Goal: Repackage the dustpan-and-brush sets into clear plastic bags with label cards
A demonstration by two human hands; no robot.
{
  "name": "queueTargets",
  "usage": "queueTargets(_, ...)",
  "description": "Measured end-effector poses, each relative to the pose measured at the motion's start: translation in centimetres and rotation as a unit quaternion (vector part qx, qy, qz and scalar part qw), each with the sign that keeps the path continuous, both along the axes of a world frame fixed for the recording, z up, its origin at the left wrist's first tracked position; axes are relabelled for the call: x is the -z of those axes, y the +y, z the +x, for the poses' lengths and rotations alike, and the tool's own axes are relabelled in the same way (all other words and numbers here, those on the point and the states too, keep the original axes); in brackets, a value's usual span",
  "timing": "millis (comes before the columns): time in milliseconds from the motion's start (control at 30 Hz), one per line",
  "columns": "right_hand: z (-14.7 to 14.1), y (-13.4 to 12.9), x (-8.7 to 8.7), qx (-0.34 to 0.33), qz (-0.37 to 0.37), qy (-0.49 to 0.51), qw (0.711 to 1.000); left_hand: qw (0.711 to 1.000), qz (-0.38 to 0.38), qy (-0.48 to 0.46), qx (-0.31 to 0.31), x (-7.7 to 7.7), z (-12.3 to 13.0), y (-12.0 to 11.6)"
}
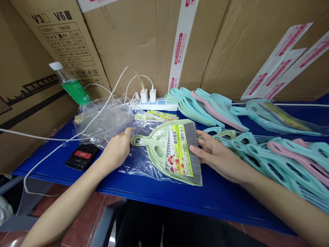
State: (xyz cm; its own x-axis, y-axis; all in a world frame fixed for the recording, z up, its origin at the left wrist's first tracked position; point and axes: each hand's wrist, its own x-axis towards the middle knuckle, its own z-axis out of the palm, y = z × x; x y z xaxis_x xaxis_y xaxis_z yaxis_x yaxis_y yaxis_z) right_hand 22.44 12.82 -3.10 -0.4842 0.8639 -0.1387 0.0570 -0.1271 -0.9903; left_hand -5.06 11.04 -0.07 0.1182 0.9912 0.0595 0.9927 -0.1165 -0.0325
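A pale green dustpan (156, 147) lies with a grey-bristled brush (194, 151) and a yellow printed card (180, 149), partly inside a clear plastic bag (140, 164). My left hand (119, 147) is closed at the bag's left edge, beside the dustpan handle, with its fingers pinching the plastic. On the other side, my right hand (214, 152) has its thumb and fingers around the brush's bristle edge, gripping it at the right.
Stacked dustpans (208, 103) stand behind, brushes (282, 157) lie at the right, and a bagged set (275, 115) is beyond them. Further left are clear bags (102, 116), a phone (82, 156), a bottle (73, 87) and a power strip (164, 105) with white cables.
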Motion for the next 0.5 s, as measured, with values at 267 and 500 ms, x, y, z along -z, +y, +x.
queueTargets(267,0.22,0.08,0.29,-0.010,0.014,-0.024,1.000,0.998,0.026,-0.055,0.016,-0.04,-0.69,0.00)
queueTargets(500,0.31,0.17,0.39,-0.006,0.000,-0.027,1.000,0.998,-0.002,-0.060,-0.012,-0.80,-1.01,-0.23)
